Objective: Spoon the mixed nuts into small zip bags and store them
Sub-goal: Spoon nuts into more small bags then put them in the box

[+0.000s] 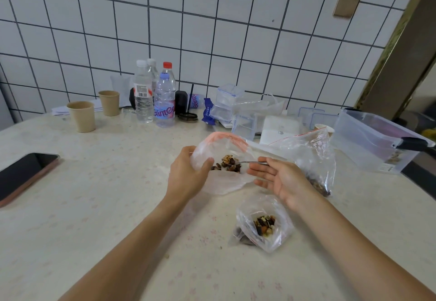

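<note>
Single head-worn view, looking forward and down, close over table [94, 206], facing tiled wall [236, 29]

Bag I'm filling [221, 171]: clear, red zip mouth open, nuts inside, on the table.
Spoon [250, 162]: metal, level, bowl inside that bag's mouth.
Filled bag [264, 224]: nearer me, open, nuts heaped.
Big supply bag [311, 159]: clear, slumped right.

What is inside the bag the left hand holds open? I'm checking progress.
Mixed nuts and the spoon tip lie inside the bag; the left hand hides its near side.
</note>
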A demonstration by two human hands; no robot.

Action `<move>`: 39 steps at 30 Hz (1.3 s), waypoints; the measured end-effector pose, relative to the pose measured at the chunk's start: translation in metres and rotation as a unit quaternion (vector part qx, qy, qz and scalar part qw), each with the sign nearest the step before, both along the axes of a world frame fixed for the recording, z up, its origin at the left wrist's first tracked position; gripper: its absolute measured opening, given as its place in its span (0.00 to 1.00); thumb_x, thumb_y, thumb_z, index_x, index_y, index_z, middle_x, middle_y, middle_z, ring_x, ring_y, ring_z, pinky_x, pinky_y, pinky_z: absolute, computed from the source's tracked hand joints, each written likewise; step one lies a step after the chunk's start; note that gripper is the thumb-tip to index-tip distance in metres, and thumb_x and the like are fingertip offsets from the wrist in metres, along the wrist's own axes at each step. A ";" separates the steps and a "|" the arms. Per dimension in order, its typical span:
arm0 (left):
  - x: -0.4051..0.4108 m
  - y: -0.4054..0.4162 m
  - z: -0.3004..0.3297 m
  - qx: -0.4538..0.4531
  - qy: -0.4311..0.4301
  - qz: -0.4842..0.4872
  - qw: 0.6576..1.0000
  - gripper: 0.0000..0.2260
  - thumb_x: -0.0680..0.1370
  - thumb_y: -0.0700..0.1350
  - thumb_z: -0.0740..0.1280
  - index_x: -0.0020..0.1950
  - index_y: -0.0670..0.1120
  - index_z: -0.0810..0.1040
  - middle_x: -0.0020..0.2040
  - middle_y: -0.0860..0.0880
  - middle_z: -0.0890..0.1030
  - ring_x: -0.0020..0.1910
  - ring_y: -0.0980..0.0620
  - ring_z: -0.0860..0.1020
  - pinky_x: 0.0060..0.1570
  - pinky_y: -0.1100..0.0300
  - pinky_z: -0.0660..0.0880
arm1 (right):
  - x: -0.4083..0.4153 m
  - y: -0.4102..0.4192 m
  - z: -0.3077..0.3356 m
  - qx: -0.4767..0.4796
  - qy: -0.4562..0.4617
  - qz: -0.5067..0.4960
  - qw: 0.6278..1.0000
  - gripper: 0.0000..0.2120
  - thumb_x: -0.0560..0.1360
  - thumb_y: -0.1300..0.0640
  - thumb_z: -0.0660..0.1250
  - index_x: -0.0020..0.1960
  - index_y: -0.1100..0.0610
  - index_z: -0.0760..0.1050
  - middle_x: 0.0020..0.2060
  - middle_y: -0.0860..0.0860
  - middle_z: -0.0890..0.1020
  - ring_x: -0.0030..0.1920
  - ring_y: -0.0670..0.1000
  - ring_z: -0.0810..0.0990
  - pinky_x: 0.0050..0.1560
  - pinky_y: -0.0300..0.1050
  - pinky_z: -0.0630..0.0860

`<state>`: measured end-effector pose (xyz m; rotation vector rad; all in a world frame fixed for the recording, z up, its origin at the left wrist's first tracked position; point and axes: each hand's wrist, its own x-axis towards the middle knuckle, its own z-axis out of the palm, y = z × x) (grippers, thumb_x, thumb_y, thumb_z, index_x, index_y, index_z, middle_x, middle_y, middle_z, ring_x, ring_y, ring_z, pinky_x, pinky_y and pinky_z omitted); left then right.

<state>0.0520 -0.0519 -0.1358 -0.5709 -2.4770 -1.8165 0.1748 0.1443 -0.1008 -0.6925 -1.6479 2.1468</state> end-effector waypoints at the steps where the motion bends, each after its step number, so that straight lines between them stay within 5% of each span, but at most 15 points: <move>1: -0.001 -0.002 0.001 -0.029 0.019 0.008 0.999 0.26 0.76 0.58 0.73 0.70 0.49 0.72 0.61 0.52 0.79 0.57 0.50 0.79 0.57 0.48 0.80 | 0.005 -0.001 0.005 0.009 0.005 0.004 1.000 0.13 0.87 0.58 0.56 0.60 0.63 0.77 0.49 0.61 0.88 0.50 0.58 0.88 0.42 0.49 0.83; 6: 0.002 -0.011 0.010 -0.047 0.103 0.015 0.993 0.34 0.74 0.63 0.74 0.74 0.50 0.69 0.69 0.52 0.73 0.62 0.54 0.74 0.59 0.57 0.71 | 0.038 -0.007 0.031 0.047 0.033 0.027 0.998 0.14 0.86 0.59 0.56 0.61 0.64 0.77 0.52 0.62 0.87 0.54 0.60 0.87 0.45 0.51 0.82; 10: 0.014 -0.019 0.021 0.002 0.266 0.029 0.964 0.23 0.78 0.55 0.73 0.70 0.50 0.73 0.64 0.57 0.73 0.65 0.54 0.72 0.64 0.58 0.68 | 0.074 -0.010 0.045 0.062 0.048 0.029 0.997 0.14 0.86 0.58 0.56 0.61 0.64 0.77 0.52 0.63 0.87 0.55 0.62 0.87 0.46 0.51 0.81; 13: 0.032 -0.019 0.027 0.053 0.325 0.005 0.944 0.12 0.80 0.49 0.73 0.62 0.50 0.78 0.58 0.57 0.79 0.56 0.57 0.77 0.54 0.65 0.71 | 0.103 -0.007 0.047 0.060 0.054 0.020 0.997 0.15 0.86 0.57 0.57 0.62 0.65 0.77 0.52 0.64 0.86 0.54 0.63 0.87 0.44 0.50 0.81; 16: 0.056 -0.010 0.028 0.080 0.230 -0.076 0.967 0.02 0.80 0.49 0.72 0.51 0.53 0.81 0.46 0.59 0.83 0.44 0.58 0.80 0.39 0.71 0.71 | 0.130 -0.003 0.043 0.047 0.049 0.011 0.998 0.16 0.85 0.56 0.58 0.61 0.65 0.78 0.52 0.65 0.86 0.54 0.63 0.87 0.39 0.47 0.83; 23: 0.078 0.001 0.011 -0.059 0.136 -0.263 0.953 0.18 0.80 0.64 0.64 0.33 0.59 0.77 0.31 0.60 0.76 0.31 0.59 0.73 0.34 0.68 0.68 | 0.160 -0.004 0.019 0.023 0.028 0.003 0.999 0.14 0.84 0.56 0.58 0.56 0.64 0.79 0.48 0.65 0.86 0.49 0.63 0.87 0.35 0.46 0.82; 29: 0.081 0.004 0.008 -0.088 0.089 -0.277 0.953 0.08 0.80 0.54 0.71 0.46 0.51 0.86 0.39 0.58 0.84 0.33 0.62 0.78 0.36 0.70 0.73 | 0.162 -0.011 0.004 0.213 -0.005 -0.010 0.977 0.14 0.86 0.58 0.59 0.56 0.65 0.80 0.43 0.62 0.87 0.47 0.62 0.88 0.38 0.49 0.80; 32: 0.081 0.005 0.010 -0.043 0.039 -0.276 0.959 0.06 0.80 0.49 0.72 0.47 0.49 0.86 0.41 0.48 0.85 0.30 0.54 0.81 0.31 0.70 0.72 | 0.168 -0.015 0.007 0.429 -0.013 0.016 0.903 0.13 0.85 0.54 0.59 0.54 0.55 0.82 0.44 0.50 0.88 0.47 0.51 0.86 0.45 0.46 0.80; 35: 0.078 0.003 0.012 -0.026 0.013 -0.266 0.964 0.06 0.80 0.50 0.73 0.45 0.50 0.86 0.39 0.43 0.82 0.27 0.53 0.80 0.30 0.69 0.71 | 0.180 -0.021 0.017 0.703 -0.036 0.075 0.706 0.17 0.86 0.46 0.55 0.57 0.51 0.81 0.47 0.41 0.84 0.48 0.45 0.83 0.49 0.44 0.78; 37: 0.075 0.003 0.011 -0.029 0.004 -0.254 0.967 0.06 0.79 0.52 0.73 0.44 0.52 0.86 0.37 0.44 0.81 0.26 0.54 0.79 0.29 0.69 0.71 | 0.181 -0.027 0.025 0.799 -0.013 0.102 0.593 0.17 0.85 0.49 0.55 0.56 0.55 0.81 0.45 0.45 0.83 0.45 0.48 0.81 0.44 0.45 0.78; 39: 0.072 0.003 0.010 -0.033 0.007 -0.247 0.969 0.06 0.78 0.53 0.74 0.43 0.54 0.86 0.32 0.49 0.79 0.25 0.55 0.77 0.29 0.69 0.71 | 0.181 -0.030 0.030 0.817 0.005 0.113 0.566 0.16 0.85 0.51 0.55 0.55 0.55 0.81 0.43 0.45 0.81 0.43 0.48 0.79 0.42 0.43 0.76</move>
